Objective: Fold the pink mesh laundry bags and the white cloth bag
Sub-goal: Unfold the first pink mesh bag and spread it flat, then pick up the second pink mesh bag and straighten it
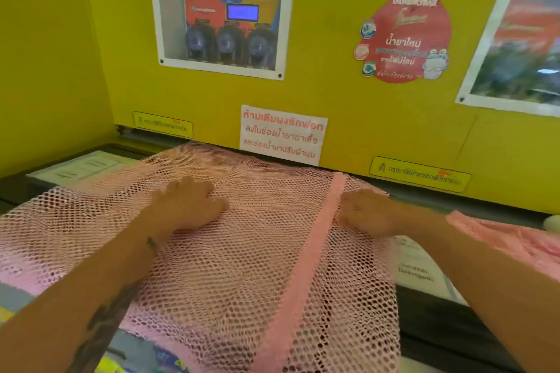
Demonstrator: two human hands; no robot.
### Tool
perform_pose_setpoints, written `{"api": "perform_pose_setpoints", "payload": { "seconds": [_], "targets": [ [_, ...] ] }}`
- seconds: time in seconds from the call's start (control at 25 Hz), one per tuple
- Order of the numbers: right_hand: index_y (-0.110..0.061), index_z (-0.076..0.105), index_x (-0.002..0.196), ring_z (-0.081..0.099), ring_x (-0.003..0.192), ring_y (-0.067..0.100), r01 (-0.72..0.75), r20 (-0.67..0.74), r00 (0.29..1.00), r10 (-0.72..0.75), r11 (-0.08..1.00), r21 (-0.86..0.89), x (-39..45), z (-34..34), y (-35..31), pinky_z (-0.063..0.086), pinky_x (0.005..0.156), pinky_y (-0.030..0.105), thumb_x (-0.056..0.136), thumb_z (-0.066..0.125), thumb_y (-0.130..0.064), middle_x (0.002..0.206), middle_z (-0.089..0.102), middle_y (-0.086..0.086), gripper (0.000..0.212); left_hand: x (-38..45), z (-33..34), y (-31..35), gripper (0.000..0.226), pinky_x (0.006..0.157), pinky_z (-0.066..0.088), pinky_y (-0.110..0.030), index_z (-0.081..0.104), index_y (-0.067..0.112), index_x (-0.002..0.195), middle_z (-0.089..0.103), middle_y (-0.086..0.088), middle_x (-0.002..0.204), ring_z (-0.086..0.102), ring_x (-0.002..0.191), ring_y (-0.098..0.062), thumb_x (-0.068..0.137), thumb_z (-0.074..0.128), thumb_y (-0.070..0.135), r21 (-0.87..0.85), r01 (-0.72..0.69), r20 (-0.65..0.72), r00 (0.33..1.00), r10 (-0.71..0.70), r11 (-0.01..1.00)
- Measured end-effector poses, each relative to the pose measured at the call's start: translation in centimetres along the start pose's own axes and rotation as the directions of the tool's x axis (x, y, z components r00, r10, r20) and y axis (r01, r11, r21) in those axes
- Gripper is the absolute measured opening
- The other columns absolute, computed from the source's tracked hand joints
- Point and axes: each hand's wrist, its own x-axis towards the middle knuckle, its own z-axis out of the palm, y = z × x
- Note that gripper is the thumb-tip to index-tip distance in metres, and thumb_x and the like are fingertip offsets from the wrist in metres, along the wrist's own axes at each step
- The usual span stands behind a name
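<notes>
A large pink mesh laundry bag (248,254) lies spread over the top of a machine, with a solid pink band (318,239) running down its right part. My left hand (188,206) rests flat on the mesh, fingers apart. To the right of the band, my right hand (366,212) lies at the bag's right edge with fingers curled down; whether it pinches the mesh I cannot tell. A second pink bag (512,239) lies bunched at the right. A bit of something white (551,222) shows at the right edge, too little to identify.
The dark machine top (448,330) carries white printed labels (415,266). Behind it rises a yellow wall (348,106) with a windowed dispenser panel (224,18), a white notice with red text (281,135), a red sticker (406,39) and a poster (518,39).
</notes>
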Motion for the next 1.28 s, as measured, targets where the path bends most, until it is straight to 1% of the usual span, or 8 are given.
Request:
{"api": "perform_pose_setpoints", "payload": {
  "seconds": [0.12, 0.4, 0.56, 0.68, 0.8, 1.0, 1.12, 1.28],
  "targets": [
    [-0.03, 0.026, 0.154, 0.023, 0.148, 0.024, 0.044, -0.035, 0.999, -0.041, 0.995, 0.091, -3.6, -2.6, 3.2, 0.02, 0.119, 0.043, 0.095, 0.043, -0.06, 0.162, 0.022, 0.001, 0.068, -1.5, -1.2, 3.9, 0.065, 0.112, 0.029, -0.057, 0.035, 0.029, 0.147, 0.031, -0.007, 0.155, 0.036, 0.137, -0.035, 0.089, 0.05, 0.053, -0.027, -0.017, -0.09, 0.996, 0.015, 0.999],
    [-0.033, 0.032, 0.15, 0.031, 0.145, 0.022, -0.166, 0.005, 0.986, 0.166, 0.985, 0.057, -12.1, -4.9, 13.5, 0.027, 0.117, 0.044, 0.095, 0.055, -0.04, 0.159, 0.03, -0.006, 0.059, -8.3, -1.9, 18.1, 0.054, 0.108, 0.041, -0.043, 0.044, 0.031, 0.142, 0.049, 0.001, 0.145, 0.049, 0.128, -0.023, 0.091, 0.053, 0.045, -0.222, -0.422, -0.154, 0.906, 0.395, 0.879],
    [-0.031, 0.041, 0.145, 0.055, 0.11, 0.014, -0.22, 0.074, 0.971, 0.225, 0.972, -0.077, -15.0, -3.2, 17.5, 0.048, 0.086, 0.028, 0.093, 0.055, -0.027, 0.143, 0.048, -0.006, 0.054, -12.3, -0.8, 25.8, 0.047, 0.104, 0.044, -0.04, 0.047, 0.032, 0.138, 0.053, 0.003, 0.139, 0.057, 0.113, -0.018, 0.093, 0.054, 0.042, -0.235, -0.53, -0.105, 0.847, 0.521, 0.815],
    [-0.029, 0.058, 0.126, 0.056, 0.093, 0.009, -0.031, -0.079, 0.996, 0.043, 0.989, 0.147, -16.6, -2.9, 19.2, 0.043, 0.073, 0.022, 0.092, 0.058, -0.025, 0.106, 0.055, -0.016, 0.035, -14.5, 1.1, 31.1, 0.058, 0.095, 0.05, -0.037, 0.041, 0.033, 0.143, 0.062, 0.004, 0.125, 0.063, 0.104, -0.015, 0.09, 0.055, 0.052, -0.292, -0.569, -0.026, 0.808, 0.589, 0.769],
    [-0.027, 0.061, 0.123, 0.057, 0.093, 0.008, 0.093, -0.225, 0.974, -0.002, 0.914, 0.395, -17.7, -4.6, 21.2, 0.044, 0.073, 0.022, 0.094, 0.06, -0.028, 0.107, 0.056, -0.013, 0.03, -16.3, 3.0, 35.5, 0.083, 0.1, 0.046, -0.038, 0.019, 0.04, 0.152, 0.057, 0.004, 0.132, 0.059, 0.112, -0.017, 0.081, 0.055, 0.067, -0.47, -0.507, 0.082, 0.79, 0.607, 0.723],
    [-0.034, 0.045, 0.138, 0.054, 0.122, 0.02, 0.048, 0.291, 0.952, -0.098, 0.984, 0.172, -19.5, -4.6, 24.0, 0.044, 0.105, 0.045, 0.081, 0.072, -0.033, 0.135, 0.055, -0.008, 0.063, -18.8, 5.5, 39.7, 0.083, 0.105, 0.045, -0.041, 0.026, 0.04, 0.146, 0.042, 0.002, 0.148, 0.048, 0.128, -0.021, 0.078, 0.073, 0.037, -0.408, -0.534, 0.062, 0.793, 0.607, 0.74],
    [-0.022, 0.059, 0.115, 0.061, 0.103, 0.022, 0.188, 0.071, 0.98, -0.185, 0.981, -0.045, -17.9, -3.0, 25.4, 0.051, 0.094, 0.047, 0.084, 0.059, -0.025, 0.115, 0.065, 0.001, 0.031, -18.7, 4.3, 40.0, 0.057, 0.076, 0.057, -0.036, 0.042, 0.035, 0.129, 0.059, 0.007, 0.113, 0.06, 0.092, -0.01, 0.084, 0.062, 0.005, -0.464, -0.553, -0.125, 0.814, 0.567, 0.692],
    [-0.017, 0.063, 0.108, 0.059, 0.105, 0.024, 0.208, -0.373, 0.917, -0.142, 0.967, 0.144, -16.7, -5.1, 28.1, 0.05, 0.087, 0.04, 0.086, 0.052, -0.01, 0.108, 0.062, -0.001, 0.025, -17.2, -0.4, 36.8, 0.045, 0.05, 0.034, -0.024, 0.046, 0.028, 0.12, 0.05, 0.009, 0.086, 0.048, 0.065, -0.008, 0.088, 0.052, -0.004, -0.381, -0.573, -0.483, 0.792, 0.373, 0.725]
  ]
}}
